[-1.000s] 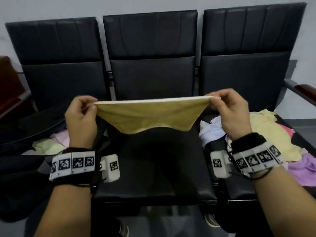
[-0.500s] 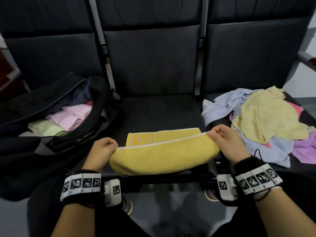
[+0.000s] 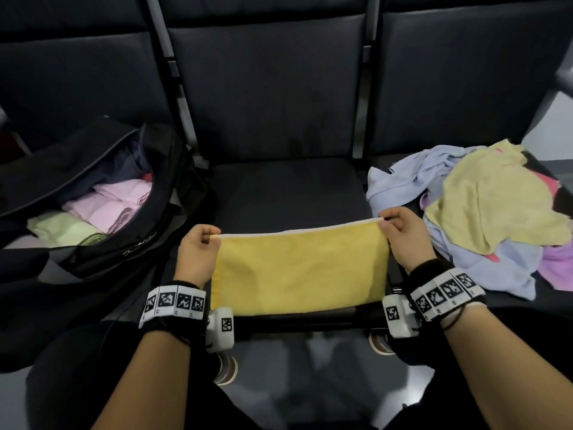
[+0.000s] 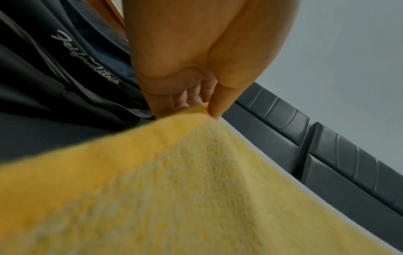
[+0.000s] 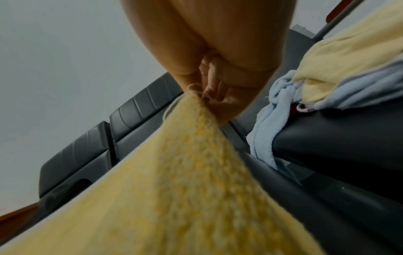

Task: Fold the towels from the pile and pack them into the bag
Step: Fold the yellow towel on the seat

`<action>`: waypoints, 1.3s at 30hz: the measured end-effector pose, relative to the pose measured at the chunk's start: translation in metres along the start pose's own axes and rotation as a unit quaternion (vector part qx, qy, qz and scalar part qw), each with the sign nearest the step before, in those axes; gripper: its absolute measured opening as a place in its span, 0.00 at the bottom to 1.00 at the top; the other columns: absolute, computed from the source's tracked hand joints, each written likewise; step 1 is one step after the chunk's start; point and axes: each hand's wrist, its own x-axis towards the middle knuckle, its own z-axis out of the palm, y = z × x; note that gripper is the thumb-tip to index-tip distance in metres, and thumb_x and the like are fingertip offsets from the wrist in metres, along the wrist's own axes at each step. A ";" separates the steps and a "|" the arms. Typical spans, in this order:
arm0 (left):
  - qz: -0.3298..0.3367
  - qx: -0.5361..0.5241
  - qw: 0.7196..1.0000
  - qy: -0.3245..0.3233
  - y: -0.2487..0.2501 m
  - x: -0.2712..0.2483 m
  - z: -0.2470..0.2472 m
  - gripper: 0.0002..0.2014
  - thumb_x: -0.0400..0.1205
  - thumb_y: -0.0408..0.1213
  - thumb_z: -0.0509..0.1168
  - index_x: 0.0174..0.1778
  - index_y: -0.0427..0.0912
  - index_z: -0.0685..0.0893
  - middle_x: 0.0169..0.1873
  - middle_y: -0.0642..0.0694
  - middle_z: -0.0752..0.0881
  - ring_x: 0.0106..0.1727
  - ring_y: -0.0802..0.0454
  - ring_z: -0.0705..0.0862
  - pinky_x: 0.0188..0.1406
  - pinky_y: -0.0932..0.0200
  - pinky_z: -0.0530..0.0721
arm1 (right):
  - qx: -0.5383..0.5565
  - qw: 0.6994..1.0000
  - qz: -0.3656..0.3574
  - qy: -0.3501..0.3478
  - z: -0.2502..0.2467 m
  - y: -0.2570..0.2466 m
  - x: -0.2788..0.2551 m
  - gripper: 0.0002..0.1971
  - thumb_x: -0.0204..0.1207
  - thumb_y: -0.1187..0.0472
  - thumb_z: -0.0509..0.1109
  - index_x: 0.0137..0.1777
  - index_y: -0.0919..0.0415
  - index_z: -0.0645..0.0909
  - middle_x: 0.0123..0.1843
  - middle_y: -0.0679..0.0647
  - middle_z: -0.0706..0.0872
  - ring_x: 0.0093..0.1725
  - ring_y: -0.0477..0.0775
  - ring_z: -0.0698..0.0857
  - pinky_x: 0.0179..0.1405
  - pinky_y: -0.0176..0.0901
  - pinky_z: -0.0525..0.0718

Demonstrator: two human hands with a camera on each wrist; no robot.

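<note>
A yellow towel (image 3: 297, 271), folded into a rectangle, hangs over the front of the middle seat (image 3: 288, 187). My left hand (image 3: 198, 252) pinches its top left corner and my right hand (image 3: 403, 234) pinches its top right corner, stretching the white-edged top hem taut. In the left wrist view the thumb and fingers (image 4: 214, 110) pinch the yellow towel (image 4: 174, 189). The right wrist view shows the fingers (image 5: 213, 96) clamped on the towel corner (image 5: 196, 172). A black bag (image 3: 102, 193) lies open on the left seat with folded pink and green towels inside. The pile of towels (image 3: 483, 212) lies on the right seat.
Three dark padded seats stand in a row with tall backrests (image 3: 269, 82) behind. The bag's black flap (image 3: 37, 305) spills over the left seat's front edge. My shoes (image 3: 226, 367) show on the grey floor below the seat. An armrest (image 3: 564, 82) sticks out at far right.
The towel came down from chest height to the middle seat, was doubled over itself, and now hangs flat from its top hem. Both hands kept their pinch and lifted slightly.
</note>
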 end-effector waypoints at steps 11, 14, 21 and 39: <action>-0.070 0.097 0.993 -0.013 -0.011 0.023 0.025 0.20 0.82 0.34 0.67 0.72 0.43 0.79 0.64 0.44 0.84 0.61 0.47 0.83 0.62 0.55 0.78 | -0.149 0.983 0.088 -0.064 0.021 0.019 0.030 0.17 0.80 0.55 0.70 0.67 0.60 0.79 0.47 0.54 0.85 0.52 0.57 0.83 0.57 0.48 0.81; -0.087 0.162 0.982 -0.041 -0.028 0.006 0.021 0.18 0.79 0.34 0.66 0.65 0.49 0.83 0.61 0.43 0.83 0.56 0.46 0.84 0.57 0.53 0.79 | -0.203 0.968 0.106 -0.104 0.019 0.036 0.008 0.19 0.80 0.52 0.71 0.67 0.61 0.81 0.48 0.54 0.86 0.51 0.54 0.82 0.52 0.42 0.75; -0.076 0.215 0.969 -0.095 -0.039 -0.017 0.018 0.13 0.81 0.32 0.63 0.53 0.53 0.87 0.58 0.40 0.79 0.50 0.45 0.81 0.50 0.55 0.77 | -0.158 0.970 0.149 -0.110 0.023 0.036 -0.017 0.14 0.72 0.56 0.78 0.35 0.64 0.80 0.33 0.53 0.83 0.37 0.55 0.81 0.33 0.45 0.72; -0.009 0.107 0.988 -0.108 0.002 -0.042 0.035 0.10 0.82 0.33 0.66 0.55 0.47 0.89 0.50 0.47 0.81 0.52 0.49 0.82 0.55 0.57 0.78 | 0.096 0.972 0.130 -0.170 0.017 -0.075 -0.028 0.09 0.74 0.70 0.73 0.52 0.59 0.87 0.32 0.49 0.87 0.22 0.42 0.81 0.15 0.31 0.70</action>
